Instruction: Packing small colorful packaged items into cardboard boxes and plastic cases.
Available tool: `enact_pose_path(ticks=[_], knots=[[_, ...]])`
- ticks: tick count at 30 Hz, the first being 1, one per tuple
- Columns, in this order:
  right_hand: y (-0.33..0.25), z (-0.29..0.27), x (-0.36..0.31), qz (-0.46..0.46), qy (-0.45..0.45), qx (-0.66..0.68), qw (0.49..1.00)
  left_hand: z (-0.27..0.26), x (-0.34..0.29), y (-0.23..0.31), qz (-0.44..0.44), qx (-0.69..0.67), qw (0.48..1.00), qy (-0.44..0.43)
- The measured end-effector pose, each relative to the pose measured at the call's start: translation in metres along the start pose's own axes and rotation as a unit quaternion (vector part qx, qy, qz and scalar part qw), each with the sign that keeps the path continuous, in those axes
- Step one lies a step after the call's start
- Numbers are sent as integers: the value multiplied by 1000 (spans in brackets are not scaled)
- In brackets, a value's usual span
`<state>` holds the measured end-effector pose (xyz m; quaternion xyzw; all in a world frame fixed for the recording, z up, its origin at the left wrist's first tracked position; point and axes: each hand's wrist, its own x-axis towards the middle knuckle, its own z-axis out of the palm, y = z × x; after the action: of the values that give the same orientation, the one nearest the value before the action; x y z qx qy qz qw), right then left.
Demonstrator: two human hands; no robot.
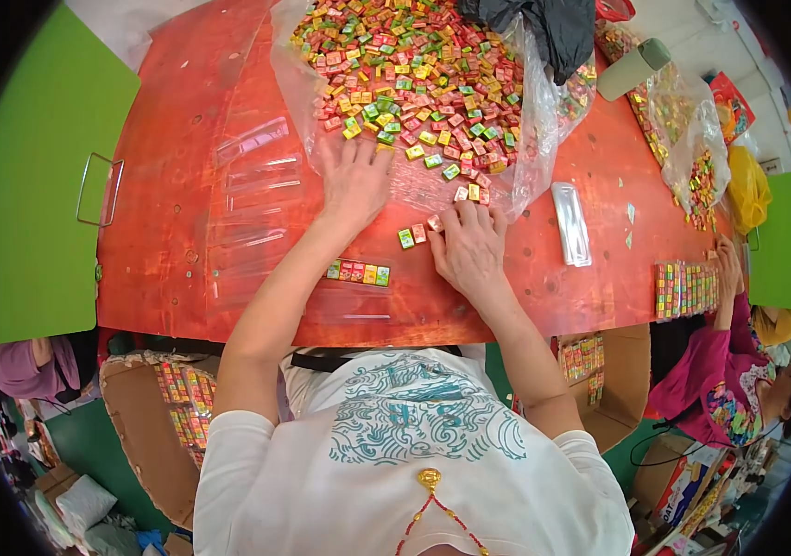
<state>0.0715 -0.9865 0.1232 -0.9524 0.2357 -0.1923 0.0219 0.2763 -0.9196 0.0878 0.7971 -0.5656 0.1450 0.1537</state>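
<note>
A large heap of small wrapped candies [414,69] in red, yellow and green spreads over clear plastic sheeting. My left hand [356,181] lies palm down with fingers spread, its fingertips at the heap's near edge. My right hand [471,246] is bent over the tabletop. Its thumb and index finger close around a pinkish candy [434,222], while whatever lies under the palm is hidden. A green candy [405,239] and a red one [418,233] line up beside it. Nearer to me, a narrow clear tray holds a row of candies [358,272].
Empty clear trays [256,185] lie left on the red table [159,232]; another clear tray [571,224] lies right. A bottle [634,69] stands far right. A co-worker's hand [727,264] touches packed candy rows [685,290]. Cardboard boxes [136,408] flank me below.
</note>
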Motion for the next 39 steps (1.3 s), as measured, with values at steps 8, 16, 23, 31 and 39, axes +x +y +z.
enact_pose_path(ticks=[8,16,23,31,39], knots=[[12,-11,-15,24,25,67,997,-33,-53,17,-28,-135,988,-63],[18,-6,-15,39,10,12,999,-49,-65,38,-19,-149,978,-142],[14,4,-10,25,17,0,1000,-45,-57,60,5,-106,988,-116],[20,-5,-19,30,30,23,999,-27,-39,76,14,-90,992,-86],[35,-6,-30,67,12,-20,998,-16,-39,80,39,-84,994,-62]])
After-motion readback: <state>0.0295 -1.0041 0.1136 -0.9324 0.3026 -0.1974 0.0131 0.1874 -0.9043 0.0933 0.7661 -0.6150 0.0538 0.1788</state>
